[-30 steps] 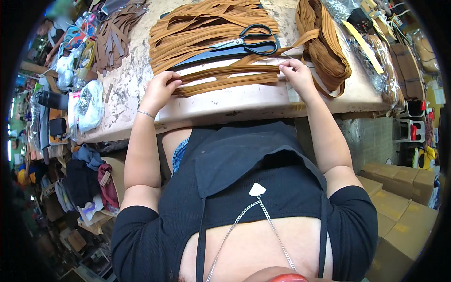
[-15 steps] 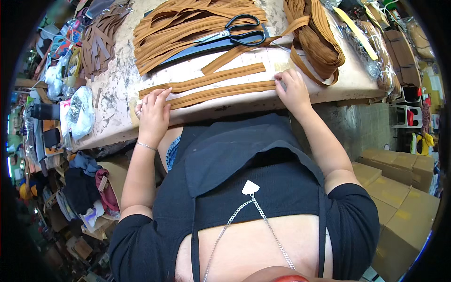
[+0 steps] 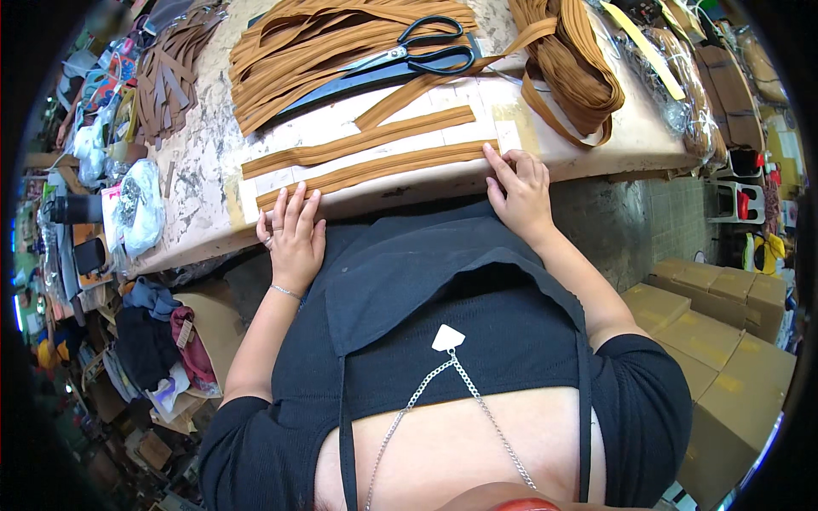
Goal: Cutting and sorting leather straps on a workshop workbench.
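Two brown zipper tape strips lie side by side along the table's near edge, the far zipper strip [image 3: 375, 136] and the near zipper strip [image 3: 392, 170]. My left hand [image 3: 294, 238] rests at the near strip's left end, its fingers stretched out and their tips on or beside the tape. At the opposite end, my right hand [image 3: 521, 192] touches the tape with its extended index finger; the thumb is apart and the other fingers are bent. Neither hand grips anything. Beyond the strips, black-handled scissors [image 3: 400, 54] lie on a heap of brown zipper strips [image 3: 341, 34].
A thick bundle of zipper tape [image 3: 573, 81] sits at the back right, a tail running from it to the heap. Brown cut pieces [image 3: 166, 89] and a plastic bag [image 3: 141, 200] are on the left. Cardboard boxes [image 3: 716, 358] stand on the floor at right.
Both hands have drawn back toward me. The left has come off the far strip and lies at the near one's end; the right has slid slightly left and down, index finger now extended.
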Demonstrator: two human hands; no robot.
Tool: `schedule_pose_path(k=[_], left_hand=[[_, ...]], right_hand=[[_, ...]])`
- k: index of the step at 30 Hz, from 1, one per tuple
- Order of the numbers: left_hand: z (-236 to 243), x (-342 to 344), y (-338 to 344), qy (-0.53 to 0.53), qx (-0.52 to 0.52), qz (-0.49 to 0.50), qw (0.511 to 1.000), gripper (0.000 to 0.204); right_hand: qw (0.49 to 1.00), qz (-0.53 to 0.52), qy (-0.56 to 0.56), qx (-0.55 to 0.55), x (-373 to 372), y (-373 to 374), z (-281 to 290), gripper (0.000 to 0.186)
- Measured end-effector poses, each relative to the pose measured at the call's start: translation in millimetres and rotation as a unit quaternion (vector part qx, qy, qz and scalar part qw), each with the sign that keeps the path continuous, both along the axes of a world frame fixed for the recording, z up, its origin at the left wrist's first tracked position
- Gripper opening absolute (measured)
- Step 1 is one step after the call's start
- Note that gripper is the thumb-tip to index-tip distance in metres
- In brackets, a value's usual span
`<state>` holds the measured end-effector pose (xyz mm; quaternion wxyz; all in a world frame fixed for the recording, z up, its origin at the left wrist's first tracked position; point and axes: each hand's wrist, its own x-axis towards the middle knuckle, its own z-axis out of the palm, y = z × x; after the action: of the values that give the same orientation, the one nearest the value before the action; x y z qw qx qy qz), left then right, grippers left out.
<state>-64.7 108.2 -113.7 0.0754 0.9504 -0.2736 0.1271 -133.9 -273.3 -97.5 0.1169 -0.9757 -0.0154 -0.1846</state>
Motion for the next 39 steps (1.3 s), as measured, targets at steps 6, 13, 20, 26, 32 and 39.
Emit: schedule_pose_path(k=[6,13,20,26,32,39], left_hand=[[1.9,-0.5,-2.0,-0.001,-0.008,-0.005,1.000,0.050],[-1.2,-0.2,-1.8,-0.017,0.005,-0.014,1.000,0.055],[-1.9,-1.9,0.6,-0.017,0.000,-0.011,1.000,0.056],[2.5,-6.1,-3.4,-0.016,-0.006,-0.001,1.000,0.058],[4.0,-8.6,-3.1,0.006,-0.008,0.046,0.999,0.060],[0.2,-7.9,0.6,-0.003,0.005,0.066,0.998,0.060]], right_hand=[[1.000,-0.005,-0.010,-0.006,-0.4,-0.5,-1.9,0.055],[1.000,-0.009,-0.004,0.003,-0.3,-0.1,-2.4,0.055],[1.000,-0.009,-0.002,-0.004,0.6,1.7,-1.1,0.057],[1.000,-0.009,0.001,-0.022,-0.5,0.7,-3.9,0.057],[0.999,-0.008,0.014,-0.048,-0.6,0.0,-7.1,0.058],[0.998,-0.003,0.014,-0.056,1.4,3.1,-2.2,0.057]])
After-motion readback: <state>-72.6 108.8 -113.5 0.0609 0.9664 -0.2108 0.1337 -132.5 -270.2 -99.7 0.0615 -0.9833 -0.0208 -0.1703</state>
